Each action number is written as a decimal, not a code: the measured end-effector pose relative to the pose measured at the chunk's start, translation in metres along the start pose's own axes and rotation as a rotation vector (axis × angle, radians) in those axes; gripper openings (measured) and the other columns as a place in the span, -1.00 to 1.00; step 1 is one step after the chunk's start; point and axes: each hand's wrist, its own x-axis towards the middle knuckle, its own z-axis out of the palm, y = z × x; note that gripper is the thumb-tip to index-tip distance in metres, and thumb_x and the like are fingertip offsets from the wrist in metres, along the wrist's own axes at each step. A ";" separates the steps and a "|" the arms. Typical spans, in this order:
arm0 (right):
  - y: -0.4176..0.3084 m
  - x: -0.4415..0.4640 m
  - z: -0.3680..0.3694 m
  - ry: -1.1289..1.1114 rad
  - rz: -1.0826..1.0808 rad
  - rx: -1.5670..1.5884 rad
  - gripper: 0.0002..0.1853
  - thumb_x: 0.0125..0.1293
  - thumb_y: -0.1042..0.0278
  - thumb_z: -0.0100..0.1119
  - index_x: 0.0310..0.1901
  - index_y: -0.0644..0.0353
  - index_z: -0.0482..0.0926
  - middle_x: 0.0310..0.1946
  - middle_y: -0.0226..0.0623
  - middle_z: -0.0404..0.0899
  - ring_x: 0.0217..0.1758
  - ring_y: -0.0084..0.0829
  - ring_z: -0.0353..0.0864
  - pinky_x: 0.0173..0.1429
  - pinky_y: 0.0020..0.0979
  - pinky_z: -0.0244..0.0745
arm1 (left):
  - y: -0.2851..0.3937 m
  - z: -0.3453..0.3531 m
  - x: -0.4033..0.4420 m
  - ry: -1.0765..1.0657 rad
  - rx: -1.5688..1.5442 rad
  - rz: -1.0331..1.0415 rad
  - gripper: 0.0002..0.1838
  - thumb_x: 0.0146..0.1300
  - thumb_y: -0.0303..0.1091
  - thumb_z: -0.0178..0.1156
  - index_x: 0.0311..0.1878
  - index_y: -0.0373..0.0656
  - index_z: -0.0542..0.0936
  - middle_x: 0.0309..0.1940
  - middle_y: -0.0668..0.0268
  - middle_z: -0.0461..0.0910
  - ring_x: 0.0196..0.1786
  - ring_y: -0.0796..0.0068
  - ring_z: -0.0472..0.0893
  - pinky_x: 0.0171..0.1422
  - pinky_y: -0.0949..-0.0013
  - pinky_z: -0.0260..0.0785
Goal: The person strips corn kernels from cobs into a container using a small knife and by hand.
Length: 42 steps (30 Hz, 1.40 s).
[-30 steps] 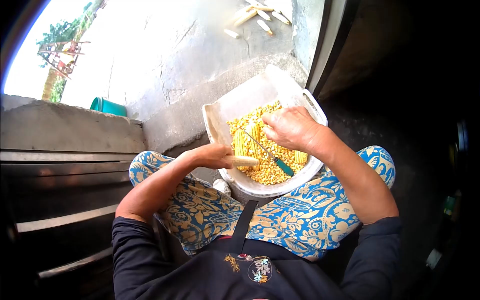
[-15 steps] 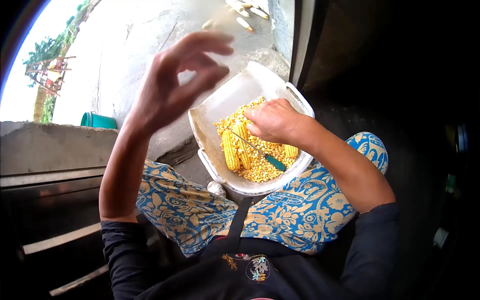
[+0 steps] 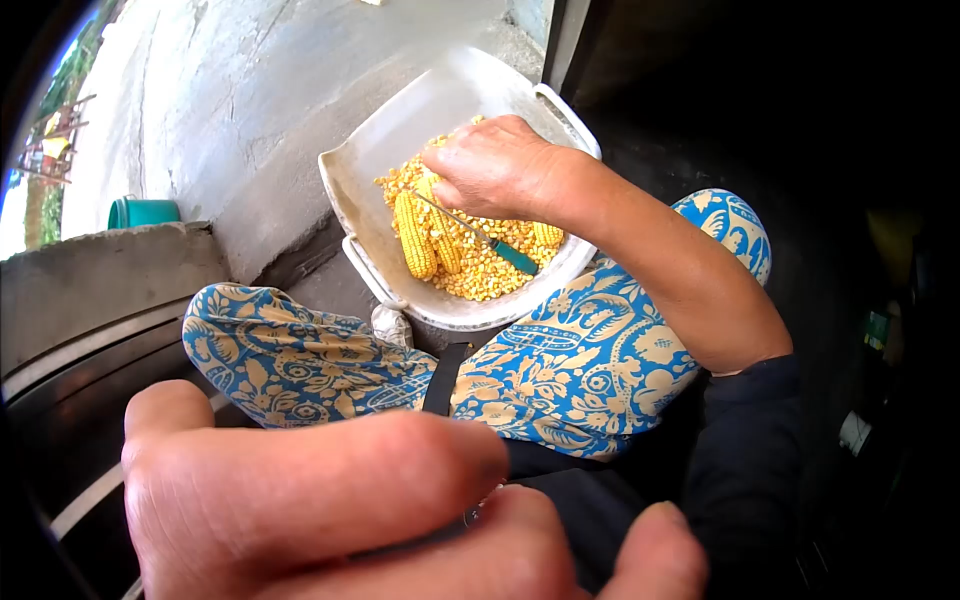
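My left hand (image 3: 340, 500) is large and close to the camera, its fingers bent and apart from the thumb; nothing shows in it. My right hand (image 3: 490, 165) hovers low over a white plastic tub (image 3: 345, 190), fingers closed, and what they hold, if anything, is hidden. Loose yellow corn kernels (image 3: 490, 285) cover the tub's bottom. On them lies a corn cob (image 3: 413, 238) full of kernels, with a second one beside it partly covered, and another cob (image 3: 547, 234) at the right. A tool with a green handle (image 3: 515, 257) and thin metal shaft, like a screwdriver, rests across the kernels.
The tub stands on a concrete floor (image 3: 250, 90) between my knees, which are in blue patterned trousers (image 3: 600, 360). A green bucket (image 3: 143, 212) is behind a low concrete ledge (image 3: 110, 280) at the left. A door frame (image 3: 565, 45) rises beyond the tub, with a dark area at right.
My left hand has come from beside the tub up close to the camera. The view has shifted, so the tub appears higher and further left. My right hand stays over the kernels.
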 end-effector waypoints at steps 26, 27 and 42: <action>-0.012 -0.008 -0.001 -0.016 -0.023 0.062 -0.80 0.19 0.27 0.04 -0.35 0.26 0.45 -0.46 0.01 0.57 -0.28 -0.03 0.59 -0.15 -0.09 0.45 | -0.009 0.021 0.018 0.062 0.016 0.103 -0.54 0.14 -0.23 0.22 0.14 -0.04 0.43 -0.13 0.26 0.61 -0.36 0.27 0.61 -0.43 0.35 0.45; -0.014 -0.006 0.000 -0.008 -0.046 0.060 -0.80 0.19 0.27 0.04 -0.35 0.26 0.45 -0.46 0.01 0.57 -0.28 -0.03 0.59 -0.15 -0.09 0.45 | -0.011 0.026 0.013 0.064 -0.008 0.093 -0.53 0.14 -0.22 0.22 0.15 -0.03 0.43 -0.12 0.27 0.61 -0.35 0.26 0.61 -0.43 0.35 0.45; -0.006 -0.006 0.009 -0.047 -0.049 0.015 -0.88 0.19 0.38 -0.07 -0.39 0.22 0.44 -0.53 -0.01 0.55 -0.37 -0.02 0.59 -0.21 -0.07 0.44 | -0.082 0.099 -0.148 -0.225 -0.185 -0.843 -0.56 0.05 -0.31 0.23 0.02 -0.15 0.40 -0.27 0.09 0.56 -0.26 0.08 0.61 -0.23 0.11 0.44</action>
